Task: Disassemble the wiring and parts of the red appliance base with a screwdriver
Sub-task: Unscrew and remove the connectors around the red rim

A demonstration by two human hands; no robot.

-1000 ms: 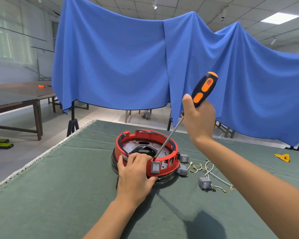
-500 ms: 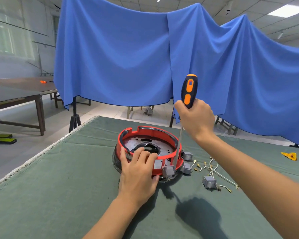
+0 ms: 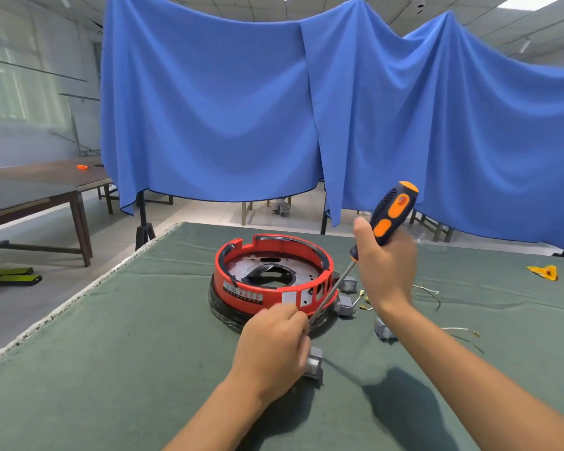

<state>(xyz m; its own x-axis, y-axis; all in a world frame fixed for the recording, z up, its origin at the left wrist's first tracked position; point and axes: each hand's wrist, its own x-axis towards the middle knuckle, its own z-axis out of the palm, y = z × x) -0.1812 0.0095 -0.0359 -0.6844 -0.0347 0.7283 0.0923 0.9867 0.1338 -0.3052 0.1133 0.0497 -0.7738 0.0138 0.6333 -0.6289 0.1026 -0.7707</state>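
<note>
The red base (image 3: 271, 281) sat near the far edge of the green table (image 3: 111, 369), with bare cloth all around on my side and a metal plate (image 3: 241, 266) inside its ring. My right hand (image 3: 386, 265) gripped the screwdriver (image 3: 393, 211), its shaft slanting down to my left hand (image 3: 272, 349), whose curled fingers held a grey switch (image 3: 313, 364). Other grey switches (image 3: 344, 304) and loose wires (image 3: 427, 289) lay beside the base on the right, a yellow scrap (image 3: 544, 272) farther off.
</note>
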